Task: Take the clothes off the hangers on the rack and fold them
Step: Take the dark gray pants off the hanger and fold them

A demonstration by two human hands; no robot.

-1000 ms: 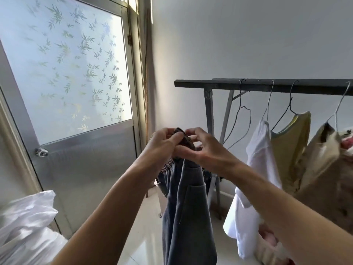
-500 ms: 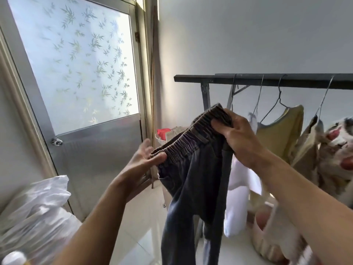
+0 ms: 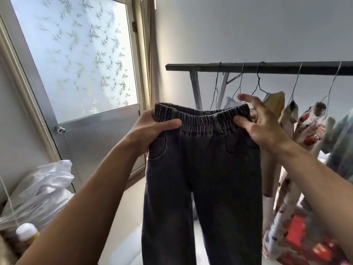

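Now we hold the denim trousers [image 3: 202, 169] up in the air in front of the left end of the rack [image 3: 200, 66], off any hanger. They are spread flat by the waistband, with the legs hanging straight down. Our left hand [image 3: 152, 129] grips the waistband's left end, thumb across the front and fingers curled behind. Our right hand [image 3: 261, 127] pinches the right end under its thumb, the other fingers splayed and blurred behind the cloth. We judge this to be the start of folding the pair. Next the two waist ends should come together so that one leg lies on the other, which calls for level hands and a firmer right grip. The denim is dark, faded grey-blue and looks heavy, with its elastic waistband gathered into fine ribs and curved pocket seams below. On the rack's dark flat rail, thin wire hangers [image 3: 258, 77] carry a yellow top [image 3: 277, 104] and patterned garments [image 3: 311, 129], not yet taken down
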